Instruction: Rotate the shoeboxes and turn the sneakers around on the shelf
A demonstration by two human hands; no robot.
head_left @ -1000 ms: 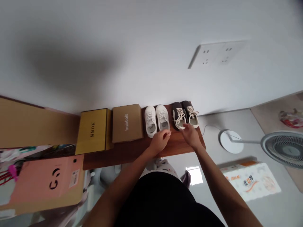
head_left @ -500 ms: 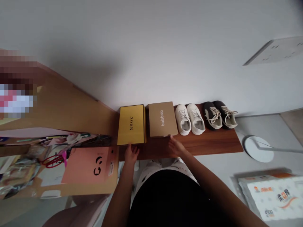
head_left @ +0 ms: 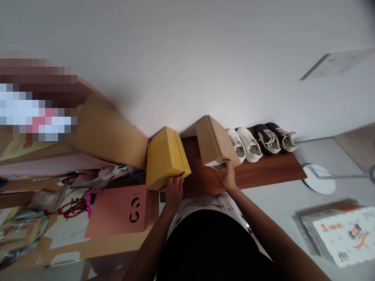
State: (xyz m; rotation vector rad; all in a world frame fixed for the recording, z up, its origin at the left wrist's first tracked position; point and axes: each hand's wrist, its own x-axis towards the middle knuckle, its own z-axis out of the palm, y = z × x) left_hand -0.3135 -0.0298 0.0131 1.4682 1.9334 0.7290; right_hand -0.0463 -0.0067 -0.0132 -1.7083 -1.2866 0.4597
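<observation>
My left hand point(head_left: 175, 191) grips the near end of a yellow shoebox point(head_left: 161, 158), its fingers hooked at the lower edge. The box is tipped to the left, with its side facing up. My right hand point(head_left: 226, 176) holds the near end of a brown cardboard shoebox point(head_left: 209, 142), fingers curled at a small hole in it. That box leans to the right, over part of the white shoes point(head_left: 251, 146). Both boxes are over a dark wooden board point(head_left: 254, 175) against the wall. The undersides of the boxes are hidden.
Black shoes point(head_left: 269, 140) with pale laces stand on the board's right. A cluttered cardboard shelf with a pink box point(head_left: 117, 212) is at left. On the floor at right are a white round base point(head_left: 320, 185) and a tissue pack point(head_left: 348, 238). A pixelated area covers the upper left.
Both hands have taken hold of the boxes. The yellow box has tipped left and the brown box right, so their printed lids no longer show. The view has shifted slightly.
</observation>
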